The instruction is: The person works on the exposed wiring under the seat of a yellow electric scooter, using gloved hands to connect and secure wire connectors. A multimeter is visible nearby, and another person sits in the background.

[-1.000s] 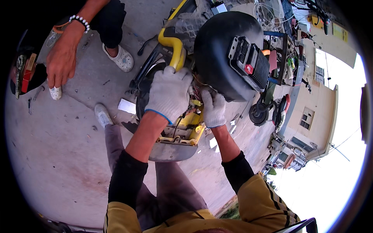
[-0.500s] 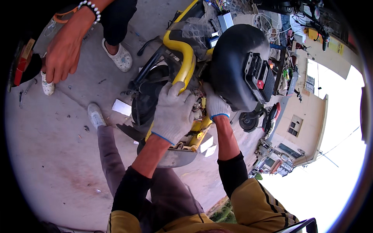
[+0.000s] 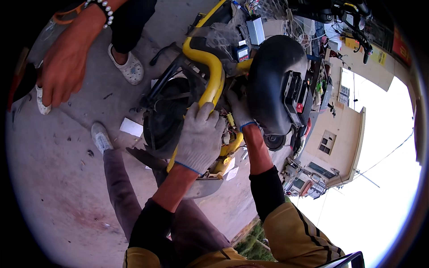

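A yellow tubular scooter frame (image 3: 210,73) stands in front of me, with wires (image 3: 229,129) and a yellow connector exposed in its opening. My left hand (image 3: 200,138), in a pale knit glove, is closed on the yellow tube, fingertips curled over it. Beside it is a black seat (image 3: 275,76), tipped up, with a black finned box (image 3: 298,100) on its outer side. My right hand (image 3: 241,109), also gloved, reaches in beneath the seat's near left edge. Its fingers are hidden in the shadow there. A dark wheel (image 3: 172,118) lies left of the tube.
Another person's hand (image 3: 65,67), wearing a pearl bracelet, hangs at the upper left above white clogs (image 3: 127,67). Behind the frame sit a small meter with a lit display (image 3: 242,52) and a silver finned box (image 3: 255,31). White paper (image 3: 131,127) lies on the concrete.
My right hand has slid farther in under the seat, toward the frame. The meter behind the tube shows more fully. My left hand stays on the tube while the whole view shifts slightly.
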`<action>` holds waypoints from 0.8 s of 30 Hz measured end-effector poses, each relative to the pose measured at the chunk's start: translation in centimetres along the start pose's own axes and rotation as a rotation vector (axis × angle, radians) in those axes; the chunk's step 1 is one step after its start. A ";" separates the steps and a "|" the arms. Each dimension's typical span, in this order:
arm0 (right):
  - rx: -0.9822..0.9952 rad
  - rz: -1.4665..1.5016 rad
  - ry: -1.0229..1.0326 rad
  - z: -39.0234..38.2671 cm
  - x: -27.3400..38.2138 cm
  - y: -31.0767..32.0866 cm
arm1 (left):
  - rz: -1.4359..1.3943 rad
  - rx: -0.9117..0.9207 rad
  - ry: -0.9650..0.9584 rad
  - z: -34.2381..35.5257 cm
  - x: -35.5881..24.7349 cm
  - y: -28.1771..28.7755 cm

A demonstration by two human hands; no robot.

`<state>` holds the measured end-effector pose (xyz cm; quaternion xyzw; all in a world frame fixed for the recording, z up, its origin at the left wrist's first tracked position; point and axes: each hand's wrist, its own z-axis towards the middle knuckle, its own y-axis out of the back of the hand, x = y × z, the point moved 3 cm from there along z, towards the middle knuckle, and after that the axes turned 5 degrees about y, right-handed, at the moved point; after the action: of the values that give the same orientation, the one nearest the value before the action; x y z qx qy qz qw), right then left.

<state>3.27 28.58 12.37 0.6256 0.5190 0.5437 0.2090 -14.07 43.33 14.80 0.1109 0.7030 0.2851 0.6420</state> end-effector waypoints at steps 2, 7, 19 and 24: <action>-0.002 0.081 -0.037 -0.5 1.3 -0.2 | -0.018 0.021 0.000 0.1 0.3 -0.1; -0.014 -0.021 0.015 -0.5 0.1 0.4 | -0.035 0.010 -0.011 -0.1 0.3 -0.1; 0.053 0.153 -0.196 0.4 -4.1 0.7 | -0.031 -0.016 -0.025 -0.1 0.5 -0.3; 0.007 0.362 -0.198 -0.1 -2.0 -0.2 | -0.047 -0.026 -0.009 0.0 0.8 -0.3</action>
<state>3.33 26.89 11.30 0.7599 0.3767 0.5063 0.1557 -14.08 43.50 13.98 0.0873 0.6987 0.2786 0.6532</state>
